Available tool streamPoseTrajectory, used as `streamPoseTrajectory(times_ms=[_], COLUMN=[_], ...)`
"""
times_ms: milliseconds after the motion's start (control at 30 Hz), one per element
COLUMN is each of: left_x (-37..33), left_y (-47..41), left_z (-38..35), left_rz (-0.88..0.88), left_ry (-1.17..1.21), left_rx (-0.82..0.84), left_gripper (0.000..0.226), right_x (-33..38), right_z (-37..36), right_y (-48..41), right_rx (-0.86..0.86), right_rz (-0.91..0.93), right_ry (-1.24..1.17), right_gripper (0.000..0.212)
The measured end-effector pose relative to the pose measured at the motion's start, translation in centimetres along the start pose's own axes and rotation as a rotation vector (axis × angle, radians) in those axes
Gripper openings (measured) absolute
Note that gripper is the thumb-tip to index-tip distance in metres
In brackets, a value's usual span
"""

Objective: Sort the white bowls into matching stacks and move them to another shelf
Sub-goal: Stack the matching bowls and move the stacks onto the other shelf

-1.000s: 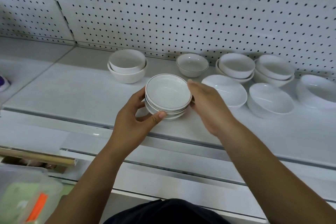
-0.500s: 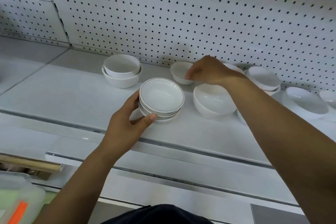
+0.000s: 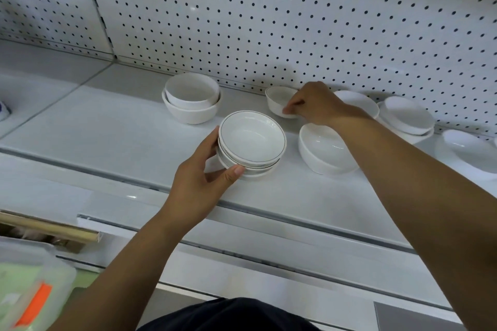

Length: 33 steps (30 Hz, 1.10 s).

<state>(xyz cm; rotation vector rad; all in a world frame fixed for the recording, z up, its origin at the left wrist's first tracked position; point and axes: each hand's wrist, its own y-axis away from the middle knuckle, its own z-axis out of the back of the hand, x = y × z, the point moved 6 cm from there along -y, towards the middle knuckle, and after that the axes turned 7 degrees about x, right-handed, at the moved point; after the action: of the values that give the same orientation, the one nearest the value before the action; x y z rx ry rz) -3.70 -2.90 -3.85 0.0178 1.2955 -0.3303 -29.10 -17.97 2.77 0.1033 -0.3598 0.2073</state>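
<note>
Meanwhile left hand (image 3: 200,185) grips the rimmed bowl stack (image 3: 251,142); outstretched right hand (image 3: 316,103) pinches a small bowl (image 3: 278,101).

1 head-worn wide-angle view looks forward and down, close over the white shelf (image 3: 113,126) and pegboard back wall (image 3: 269,21).

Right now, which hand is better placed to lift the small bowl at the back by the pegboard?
Right. The right hand pinches the small bowl at its rim, while the left hand is occupied gripping the stack of line-rimmed bowls, farther from it.
</note>
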Motion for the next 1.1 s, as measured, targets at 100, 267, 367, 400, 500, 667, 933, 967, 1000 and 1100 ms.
streamPoseTrajectory(times_ms=[100,267,367,400,500,667,933,967,1000,1100], left_x=[0.2,-0.1,-0.3,-0.3,-0.6,-0.9,-1.0,-1.0,-1.0,-0.9], left_y=[-0.1,0.0,0.0,0.1,0.1,0.3,0.2,0.2,0.3,0.3], left_z=[0.0,0.1,0.0,0.0,-0.1,0.0,-0.1,-0.1,-0.1,-0.1], left_rz=[0.003,-0.009,-0.007,-0.006,-0.005,-0.011,-0.016,-0.018,-0.019,-0.022], left_ry=[-0.014,-0.007,0.012,0.016,0.023,0.024,0.012,0.011,0.014,0.02], left_rx=[0.002,-0.003,0.006,0.01,0.012,0.011,0.014,0.014,0.012,0.013], left_gripper=[0.078,0.079,0.079,0.079,0.079,0.076,0.073,0.073,0.073,0.073], right_x=[0.0,-0.1,1.5,2.2,4.4,7.6,9.1,9.1,9.1,9.0], right_z=[0.7,2.0,3.2,3.5,3.8,2.6,-0.5,-0.7,-0.9,-1.9], right_y=[0.1,0.9,2.7,3.5,6.0,10.9,14.2,14.3,14.5,14.7], right_rx=[-0.08,-0.264,-0.372,-0.406,-0.492,-0.702,-0.732,-0.721,-0.708,-0.673], right_rz=[-0.013,-0.006,0.067,0.093,0.177,0.407,0.605,0.624,0.642,0.668], right_ry=[-0.006,-0.054,-0.143,-0.179,-0.241,-0.127,-0.033,-0.023,-0.008,0.04], right_gripper=[0.022,0.021,0.023,0.027,0.031,0.015,0.006,0.007,0.009,0.015])
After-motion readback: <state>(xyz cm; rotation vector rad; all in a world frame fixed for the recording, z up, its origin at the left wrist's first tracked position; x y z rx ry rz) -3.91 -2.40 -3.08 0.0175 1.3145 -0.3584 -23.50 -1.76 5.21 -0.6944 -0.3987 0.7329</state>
